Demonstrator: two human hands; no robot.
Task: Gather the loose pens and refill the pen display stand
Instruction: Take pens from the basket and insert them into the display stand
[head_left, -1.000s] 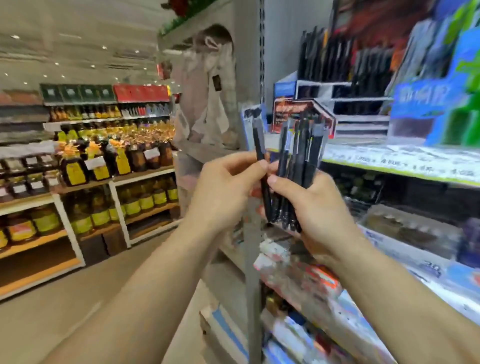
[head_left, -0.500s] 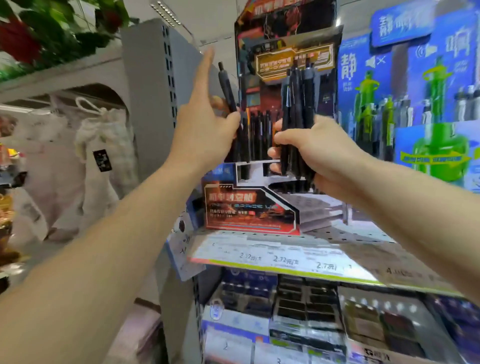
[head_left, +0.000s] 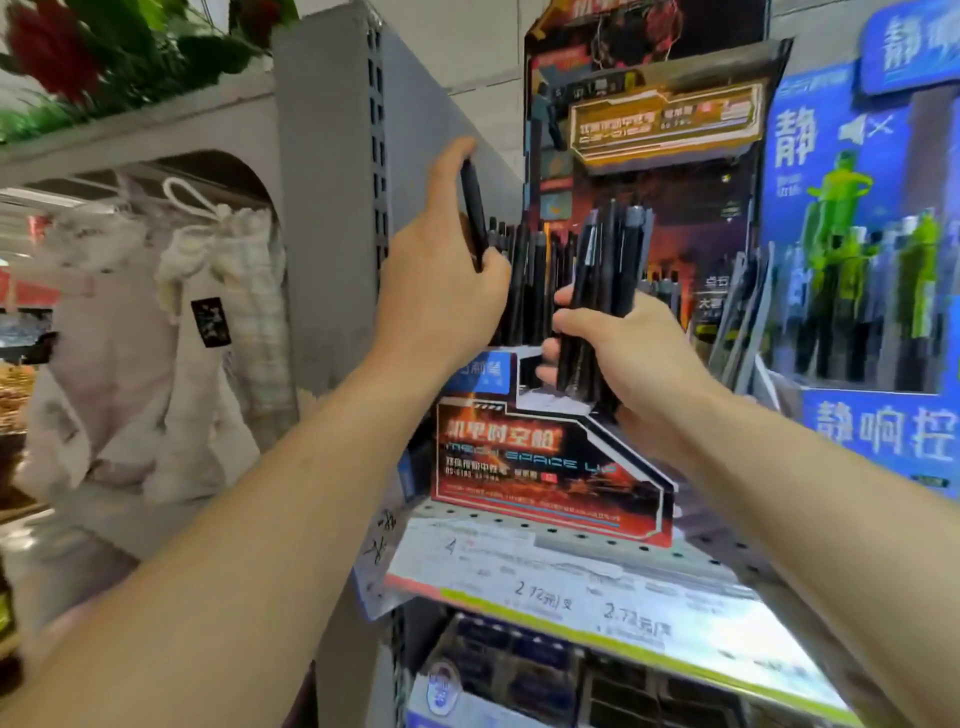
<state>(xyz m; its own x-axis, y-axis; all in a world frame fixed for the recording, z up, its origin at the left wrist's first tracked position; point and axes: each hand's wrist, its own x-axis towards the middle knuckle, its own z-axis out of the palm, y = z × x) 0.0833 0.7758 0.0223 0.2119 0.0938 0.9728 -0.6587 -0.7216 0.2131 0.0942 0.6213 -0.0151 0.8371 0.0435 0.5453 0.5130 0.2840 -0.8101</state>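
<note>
Upright, single pen (head_left: 472, 213) in left hand (head_left: 441, 291).

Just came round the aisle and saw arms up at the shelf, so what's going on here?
A person is restocking the red and black cardboard pen display stand on the perforated metal shelf. The left hand holds a single black pen upright, level with the black pens already standing in the stand. The right hand grips a bundle of black pens just in front of the stand. The single pen is not yet slotted in.
</note>
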